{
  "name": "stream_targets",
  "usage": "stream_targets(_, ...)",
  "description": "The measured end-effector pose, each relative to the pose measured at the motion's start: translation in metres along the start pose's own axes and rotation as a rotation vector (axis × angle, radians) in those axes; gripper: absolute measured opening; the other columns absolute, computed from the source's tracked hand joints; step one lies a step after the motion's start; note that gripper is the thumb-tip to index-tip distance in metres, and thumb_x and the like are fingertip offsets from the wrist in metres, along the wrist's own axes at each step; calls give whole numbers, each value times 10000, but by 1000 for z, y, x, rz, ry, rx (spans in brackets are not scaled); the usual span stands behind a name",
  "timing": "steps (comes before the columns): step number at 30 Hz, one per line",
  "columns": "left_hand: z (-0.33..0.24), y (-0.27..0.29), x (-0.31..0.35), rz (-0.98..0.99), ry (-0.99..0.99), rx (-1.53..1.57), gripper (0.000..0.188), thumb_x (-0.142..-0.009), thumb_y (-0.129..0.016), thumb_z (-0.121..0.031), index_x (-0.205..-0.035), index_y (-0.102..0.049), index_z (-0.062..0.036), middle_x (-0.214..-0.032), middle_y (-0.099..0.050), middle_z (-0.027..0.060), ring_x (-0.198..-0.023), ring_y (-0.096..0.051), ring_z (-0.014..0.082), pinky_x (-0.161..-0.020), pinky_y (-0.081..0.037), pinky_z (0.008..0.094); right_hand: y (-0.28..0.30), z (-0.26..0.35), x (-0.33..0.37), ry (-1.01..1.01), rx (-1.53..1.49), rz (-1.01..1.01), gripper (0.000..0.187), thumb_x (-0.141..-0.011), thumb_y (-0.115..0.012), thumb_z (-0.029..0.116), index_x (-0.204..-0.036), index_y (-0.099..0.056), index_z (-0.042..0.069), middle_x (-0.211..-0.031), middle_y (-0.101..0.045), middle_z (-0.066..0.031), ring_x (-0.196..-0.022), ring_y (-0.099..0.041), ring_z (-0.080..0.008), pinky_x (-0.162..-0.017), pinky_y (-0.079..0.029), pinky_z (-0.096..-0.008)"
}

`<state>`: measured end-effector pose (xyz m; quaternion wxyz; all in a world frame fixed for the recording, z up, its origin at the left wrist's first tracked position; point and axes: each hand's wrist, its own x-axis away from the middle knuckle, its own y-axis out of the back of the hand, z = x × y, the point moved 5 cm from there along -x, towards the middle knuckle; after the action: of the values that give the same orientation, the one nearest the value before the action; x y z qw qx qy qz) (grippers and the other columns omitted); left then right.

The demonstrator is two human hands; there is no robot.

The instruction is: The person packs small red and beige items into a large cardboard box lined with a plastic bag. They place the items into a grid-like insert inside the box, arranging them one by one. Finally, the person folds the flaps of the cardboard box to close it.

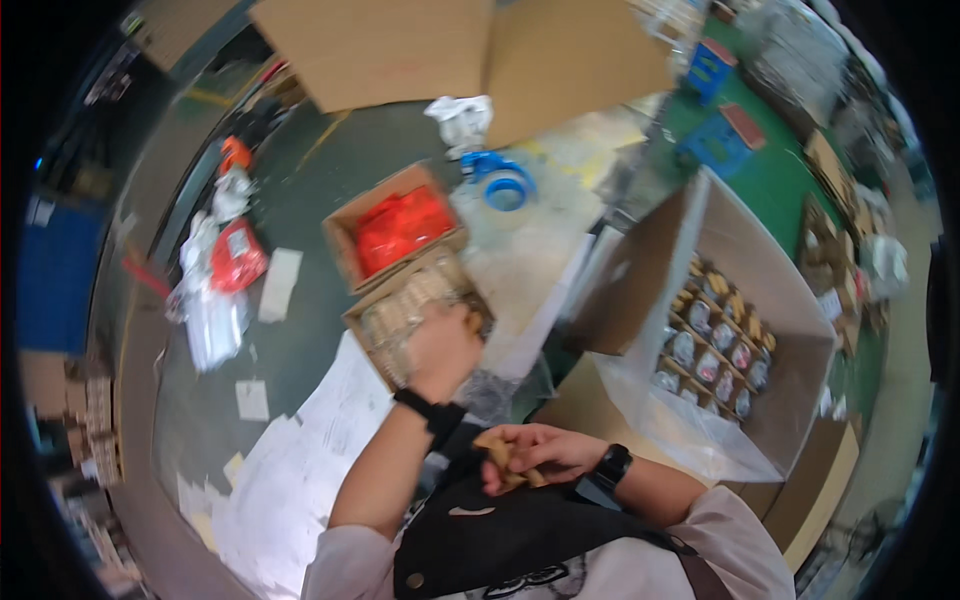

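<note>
Green counter, frame centre: left hand blurred over carton, grip unclear; right hand, lower centre, grasps tan pieces, likely light, stiff; hold by edges.

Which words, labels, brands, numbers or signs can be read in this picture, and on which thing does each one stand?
There is no text clear enough to quote.
White paper sheets: faint print, too small and blurred to read.
Pale label on the red plastic bag: too blurred to read.
Tan item in the right hand: no text can be made out.
</note>
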<state>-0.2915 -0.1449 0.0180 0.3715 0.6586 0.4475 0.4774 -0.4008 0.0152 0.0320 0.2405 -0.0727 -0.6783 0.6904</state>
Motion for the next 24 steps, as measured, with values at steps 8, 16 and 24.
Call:
stream_targets(8, 0, -7, 40, -356, -260, 216, 337, -694, -727, -98, -993, -574, -127, -1004, -504, 137, -882, -577, 356, -700, -498, 433, 37, 43, 97, 518, -215, -112, 744, -814, -505, -47, -1465, -246, 206, -1103, -534, -128, -995, -575, -234, -950, -461, -473)
stream_targets(16, 63, -15, 12, -341, -53, 701, 249, -793, -682, -54, -988, -528, -38, -979, -599, 113, -903, -588, 225, -840, -473, 351, 119, 134, 309, 818, 693, -1157, 848, -842, -618, -13, -1488, -70, 14, -1091, -545, -83, -949, -544, -147, -844, -473, -288)
stream_targets(24, 57, 105, 32, -88, -193, 1511, 400, -976, -488, -310, -1222, -509, 5, -989, -630, 106, -857, -628, 137, -682, -544, 257, 301, 250, 352, 42, 1877, -1916, 444, -772, -637, 91, -1185, -536, -35, -1186, -545, -244, -1090, -546, -364, -948, -426, -421)
